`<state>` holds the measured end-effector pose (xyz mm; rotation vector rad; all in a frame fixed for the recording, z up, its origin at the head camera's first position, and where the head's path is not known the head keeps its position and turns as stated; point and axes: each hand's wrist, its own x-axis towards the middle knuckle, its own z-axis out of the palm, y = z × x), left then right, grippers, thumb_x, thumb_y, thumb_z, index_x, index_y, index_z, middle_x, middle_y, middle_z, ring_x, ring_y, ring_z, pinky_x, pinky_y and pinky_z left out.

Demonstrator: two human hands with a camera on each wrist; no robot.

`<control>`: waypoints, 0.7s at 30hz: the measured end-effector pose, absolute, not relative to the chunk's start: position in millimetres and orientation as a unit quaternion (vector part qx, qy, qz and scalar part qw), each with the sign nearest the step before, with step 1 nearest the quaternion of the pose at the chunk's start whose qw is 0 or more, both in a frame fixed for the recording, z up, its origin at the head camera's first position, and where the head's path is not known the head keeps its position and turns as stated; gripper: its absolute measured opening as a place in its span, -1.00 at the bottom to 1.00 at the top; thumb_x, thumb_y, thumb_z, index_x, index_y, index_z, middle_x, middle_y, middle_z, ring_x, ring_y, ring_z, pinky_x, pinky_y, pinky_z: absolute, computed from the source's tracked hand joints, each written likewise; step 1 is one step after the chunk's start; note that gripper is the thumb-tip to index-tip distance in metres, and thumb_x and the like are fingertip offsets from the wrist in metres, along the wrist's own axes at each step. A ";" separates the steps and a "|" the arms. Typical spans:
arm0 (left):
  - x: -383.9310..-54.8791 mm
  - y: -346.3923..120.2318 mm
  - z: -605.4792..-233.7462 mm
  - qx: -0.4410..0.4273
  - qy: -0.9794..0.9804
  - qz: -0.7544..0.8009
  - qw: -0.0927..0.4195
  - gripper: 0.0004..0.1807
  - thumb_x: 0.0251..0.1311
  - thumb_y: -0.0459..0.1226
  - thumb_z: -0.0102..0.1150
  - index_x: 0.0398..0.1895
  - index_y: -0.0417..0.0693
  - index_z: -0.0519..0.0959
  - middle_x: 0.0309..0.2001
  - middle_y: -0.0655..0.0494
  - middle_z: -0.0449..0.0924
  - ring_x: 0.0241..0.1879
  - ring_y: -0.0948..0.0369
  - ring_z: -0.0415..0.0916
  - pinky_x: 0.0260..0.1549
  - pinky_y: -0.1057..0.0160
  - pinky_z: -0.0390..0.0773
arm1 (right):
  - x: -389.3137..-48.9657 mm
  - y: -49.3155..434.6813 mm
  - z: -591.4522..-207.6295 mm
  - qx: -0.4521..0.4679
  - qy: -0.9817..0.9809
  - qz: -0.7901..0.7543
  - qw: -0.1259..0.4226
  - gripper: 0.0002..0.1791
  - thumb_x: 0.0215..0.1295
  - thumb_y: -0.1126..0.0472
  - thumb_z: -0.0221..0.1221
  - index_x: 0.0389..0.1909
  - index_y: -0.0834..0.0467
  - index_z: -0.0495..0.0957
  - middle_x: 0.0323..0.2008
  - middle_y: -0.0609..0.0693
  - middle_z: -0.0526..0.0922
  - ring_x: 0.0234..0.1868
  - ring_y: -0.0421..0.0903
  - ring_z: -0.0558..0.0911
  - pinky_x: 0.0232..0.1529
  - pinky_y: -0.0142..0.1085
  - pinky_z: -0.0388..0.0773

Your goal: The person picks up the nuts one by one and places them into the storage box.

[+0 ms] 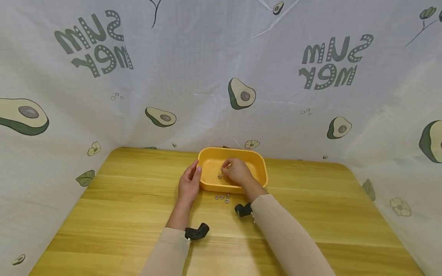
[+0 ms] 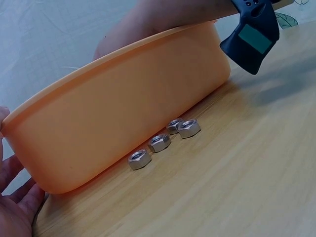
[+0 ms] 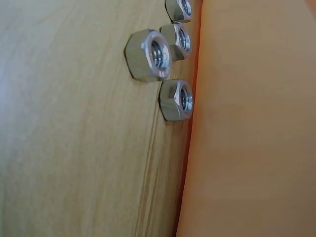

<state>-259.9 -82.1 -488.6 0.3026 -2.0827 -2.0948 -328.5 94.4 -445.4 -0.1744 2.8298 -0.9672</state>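
A yellow plastic tray [image 1: 215,188] sits on the wooden table. My left hand [image 1: 189,184] grips its left end, thumb at the rim and the other fingers along the outer wall, as the left wrist view also shows. My right hand [image 1: 236,170] reaches over the front rim into the tray, fingers bent downward with the tips near its floor. I cannot tell whether a nut is pinched there. One loose hex nut [image 1: 219,176] lies on the tray floor close to these fingertips. Several steel hex nuts [image 2: 159,142] lie on the table along the tray's front wall.
The wooden tabletop [image 1: 131,199] spreads out on both sides of the tray. Behind it hangs a white printed cloth [image 1: 207,69], which also covers both sides. Black wrist cameras [image 1: 197,231] are strapped on both forearms, over the table near the nuts.
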 end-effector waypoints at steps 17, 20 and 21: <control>-259.0 -81.3 -489.4 0.111 -0.700 -0.702 0.075 -0.51 0.52 -0.03 0.06 0.46 0.19 0.45 0.42 -0.04 0.46 0.41 0.02 0.41 0.40 -0.01 0.44 | -305.2 98.5 -410.0 -0.070 0.895 -0.440 -0.008 -0.78 0.41 0.05 0.27 -0.04 0.06 0.66 -0.55 0.00 0.63 -0.58 -0.05 0.51 -0.64 -0.36 0.30; -259.0 -81.9 -488.4 0.109 -0.701 -0.701 0.076 -0.51 0.53 -0.03 0.06 0.45 0.19 0.45 0.43 -0.03 0.46 0.42 0.02 0.40 0.41 0.00 0.43 | -291.2 100.8 -401.8 -0.078 0.886 -0.456 -0.011 -0.79 0.40 0.07 0.29 -0.05 0.05 0.67 -0.57 0.00 0.62 -0.55 0.07 0.57 -0.67 -0.36 0.26; -258.8 -82.1 -488.2 0.109 -0.701 -0.701 0.075 -0.51 0.53 -0.03 0.06 0.45 0.19 0.45 0.43 -0.03 0.46 0.42 0.02 0.40 0.41 0.00 0.43 | -286.2 101.8 -400.1 -0.079 0.883 -0.462 -0.011 -0.79 0.39 0.08 0.30 -0.05 0.06 0.68 -0.58 0.00 0.61 -0.53 0.11 0.59 -0.68 -0.36 0.24</control>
